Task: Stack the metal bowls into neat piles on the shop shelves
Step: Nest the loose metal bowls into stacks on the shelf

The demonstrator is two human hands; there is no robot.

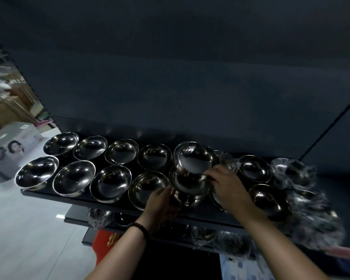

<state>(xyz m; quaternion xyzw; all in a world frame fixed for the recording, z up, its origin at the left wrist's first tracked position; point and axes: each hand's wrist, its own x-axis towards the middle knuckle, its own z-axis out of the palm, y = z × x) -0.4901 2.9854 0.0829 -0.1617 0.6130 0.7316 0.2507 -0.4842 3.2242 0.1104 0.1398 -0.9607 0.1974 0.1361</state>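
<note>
Shiny metal bowls stand in two rows on a black shelf (85,201). Near the middle a tall stack of bowls (187,184) rises above the rest, and its top bowl (194,158) sits tilted. My left hand (160,203) grips the lower left side of the stack at the shelf's front edge. My right hand (226,182) pinches the rim of an upper bowl on the stack's right side. Single bowls such as one at the front left (36,172) lie open side up along the shelf.
Bowls wrapped in clear plastic (297,172) crowd the shelf's right end. Lower shelves (77,217) hold more wrapped bowls. A red box (103,239) stands below. White floor (24,229) lies to the left. A dark back panel (170,77) rises behind the shelf.
</note>
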